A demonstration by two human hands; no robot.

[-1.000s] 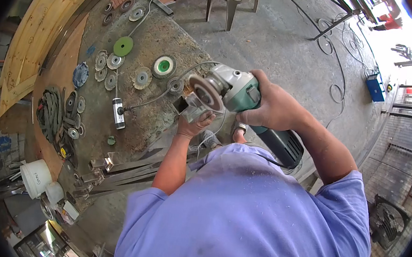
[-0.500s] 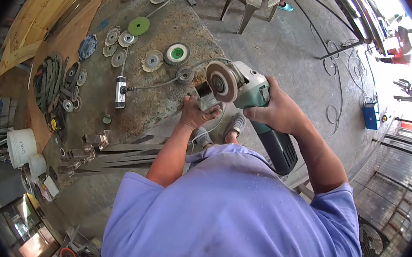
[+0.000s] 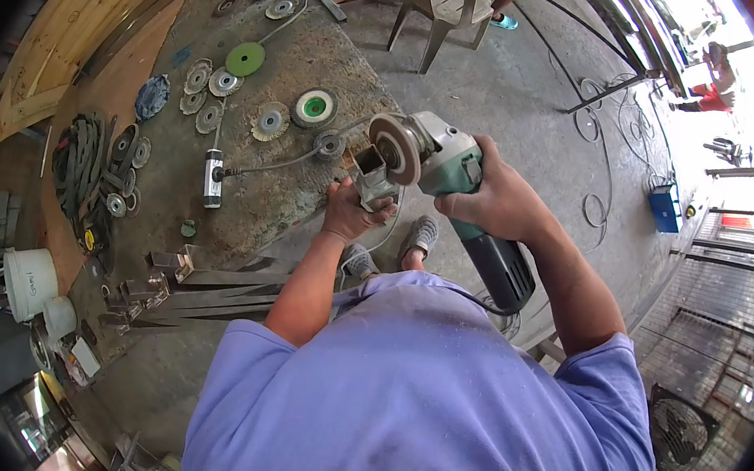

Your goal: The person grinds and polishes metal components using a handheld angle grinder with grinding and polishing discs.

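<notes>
My right hand (image 3: 504,197) is wrapped round the body of a green and grey angle grinder (image 3: 454,172). Its round disc (image 3: 394,147) faces left, right beside a short square metal tube (image 3: 371,179). My left hand (image 3: 354,210) grips that tube from below, its open end up. Whether disc and tube touch is too small to tell. Left of them on the worktable (image 3: 256,180) lie a green-centred wheel (image 3: 315,107), a flap disc (image 3: 270,122) and a small grey disc (image 3: 329,145).
A green disc (image 3: 245,59), a power strip (image 3: 213,178) and a belt pile (image 3: 83,165) lie on the table. Metal pieces (image 3: 168,262) stand lower left, near white buckets (image 3: 30,284). Beyond are a chair (image 3: 442,6), a blue box (image 3: 665,207) and a distant person (image 3: 720,82).
The whole view has shifted slightly, with the table scene a little further left. The tube's open end shows more clearly beside the disc. Both hands keep their holds.
</notes>
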